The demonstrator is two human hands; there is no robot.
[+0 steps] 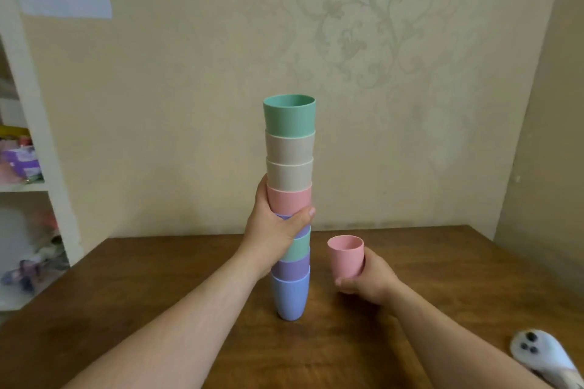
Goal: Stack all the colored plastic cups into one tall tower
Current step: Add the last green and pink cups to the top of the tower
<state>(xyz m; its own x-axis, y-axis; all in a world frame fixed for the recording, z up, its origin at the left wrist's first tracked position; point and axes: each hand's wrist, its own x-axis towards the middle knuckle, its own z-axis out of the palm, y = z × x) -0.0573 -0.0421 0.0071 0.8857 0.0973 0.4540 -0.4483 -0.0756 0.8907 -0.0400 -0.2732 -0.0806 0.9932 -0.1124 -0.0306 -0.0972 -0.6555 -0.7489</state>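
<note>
On the table (pixel 442 278) our tower (pixel 290 167) of nested cups stands upright; our left hand (pixel 271 237) wraps its middle, thumb across the front. Just right of it, our right hand (pixel 369 281) grips a pink cup (pixel 345 257) from behind, mouth up.

Brown wood table (pixel 158 262) vs. floral wallpaper; white shelf unit (pixel 34 123) at left w/ blurred clutter, white phone (pixel 537 355) bottom right.

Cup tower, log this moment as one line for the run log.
left hand: gripping cup tower mid-height | tower: upright on table, green cup on top | right hand: holding loose pink cup | next: add it
</note>
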